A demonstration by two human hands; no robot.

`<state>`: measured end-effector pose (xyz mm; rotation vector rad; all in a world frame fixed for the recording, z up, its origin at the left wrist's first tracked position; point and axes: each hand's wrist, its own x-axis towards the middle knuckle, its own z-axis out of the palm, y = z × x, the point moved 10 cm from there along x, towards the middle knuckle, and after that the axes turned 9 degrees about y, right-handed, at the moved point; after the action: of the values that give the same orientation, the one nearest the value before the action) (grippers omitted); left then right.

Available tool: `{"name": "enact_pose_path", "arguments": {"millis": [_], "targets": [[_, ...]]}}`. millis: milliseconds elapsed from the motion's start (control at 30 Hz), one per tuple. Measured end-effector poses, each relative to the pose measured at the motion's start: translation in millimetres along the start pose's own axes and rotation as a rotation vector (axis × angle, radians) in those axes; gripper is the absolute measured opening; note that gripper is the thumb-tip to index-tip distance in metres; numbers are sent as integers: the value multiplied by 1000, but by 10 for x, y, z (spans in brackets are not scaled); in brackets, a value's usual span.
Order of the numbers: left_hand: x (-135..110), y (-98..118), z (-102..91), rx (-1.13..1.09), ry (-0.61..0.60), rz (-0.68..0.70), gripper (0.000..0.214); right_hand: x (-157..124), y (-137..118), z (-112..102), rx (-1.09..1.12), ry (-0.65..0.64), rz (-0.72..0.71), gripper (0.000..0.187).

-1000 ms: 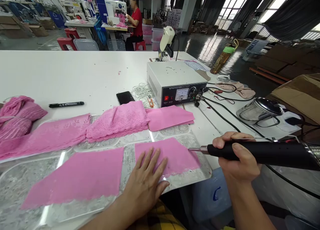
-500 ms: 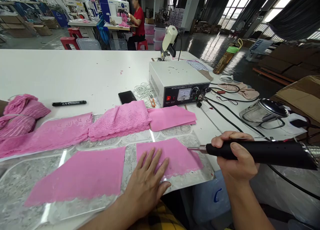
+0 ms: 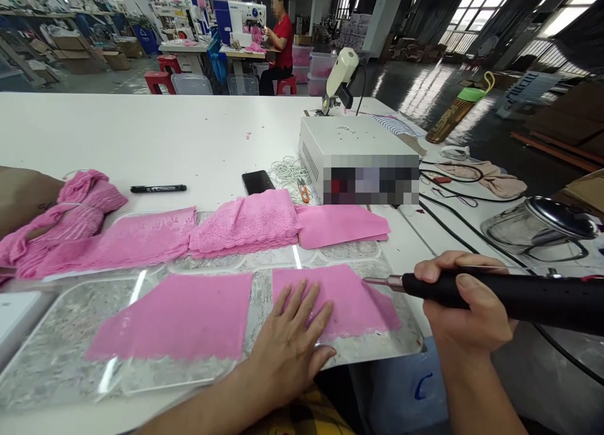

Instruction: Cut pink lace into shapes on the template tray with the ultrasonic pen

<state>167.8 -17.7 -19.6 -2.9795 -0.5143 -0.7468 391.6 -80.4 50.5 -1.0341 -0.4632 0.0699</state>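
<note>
My left hand (image 3: 295, 337) lies flat, fingers spread, on a pink cut piece of fabric (image 3: 346, 296) with a scalloped lower edge. My right hand (image 3: 467, 303) is wrapped round a black ultrasonic handpiece (image 3: 528, 296) with a slim metal tip. That tip touches the slanted upper right edge of the fabric, where the cloth looks slightly creased. Under the work is a clear template board (image 3: 264, 296) with rounded outlines. A second pink piece (image 3: 189, 315) lies flat on its left half. Behind are a stack of pink lace pieces (image 3: 248, 224) and plain pink pieces (image 3: 342, 226).
A grey control box (image 3: 358, 136), its front blurred, stands behind, with black cables at its right. Near it lie a phone (image 3: 257, 182), thread snips (image 3: 302, 191) and a marker (image 3: 158, 189). A lidded glass mug (image 3: 533, 227) stands right. A person in red (image 3: 283, 35) sits at a sewing machine.
The view has swung left, so most things sit further right in the picture. The handpiece tip has slid slightly up along the slanted fabric edge. My left hand stays flat on the fabric.
</note>
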Motion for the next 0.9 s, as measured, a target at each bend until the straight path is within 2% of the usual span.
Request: {"name": "enact_pose_path", "arguments": {"millis": [233, 667, 900], "targets": [[-9, 6, -4, 6, 5, 0, 58, -10, 121, 106, 0, -19, 53, 13], [-17, 5, 47, -72, -90, -39, 58, 10, 106, 153, -41, -9, 41, 9], [-17, 4, 20, -94, -93, -47, 60, -100, 177, 389, 13, -18, 79, 14]]}}
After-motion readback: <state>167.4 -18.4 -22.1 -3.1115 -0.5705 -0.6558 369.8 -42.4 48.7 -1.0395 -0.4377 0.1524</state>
